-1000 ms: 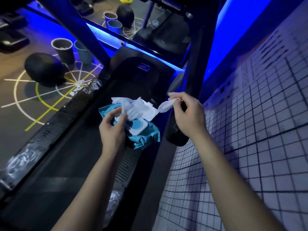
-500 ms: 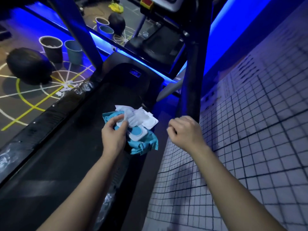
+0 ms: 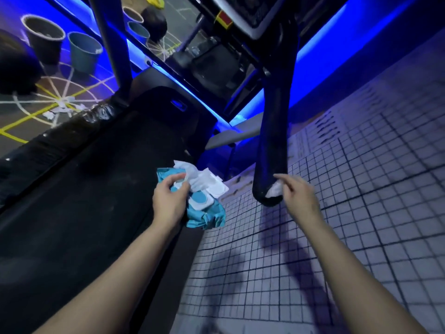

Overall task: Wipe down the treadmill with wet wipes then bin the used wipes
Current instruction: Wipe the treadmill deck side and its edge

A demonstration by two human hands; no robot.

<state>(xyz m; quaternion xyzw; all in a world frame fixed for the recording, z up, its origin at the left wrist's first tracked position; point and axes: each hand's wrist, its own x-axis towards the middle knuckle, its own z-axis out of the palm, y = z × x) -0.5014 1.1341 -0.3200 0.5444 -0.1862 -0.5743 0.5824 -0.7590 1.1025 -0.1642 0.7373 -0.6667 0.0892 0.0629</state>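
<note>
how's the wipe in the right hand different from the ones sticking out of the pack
The wipe in the right hand is bunched small, held at the end of the black handrail; the loose wipes spread wide from the teal pack that the left hand grips. One is out of the pack, the others aren't. All are white.

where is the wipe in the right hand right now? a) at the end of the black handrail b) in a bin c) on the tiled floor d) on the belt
a: the right hand holds the wipe against the lower end of the black handrail.
</note>
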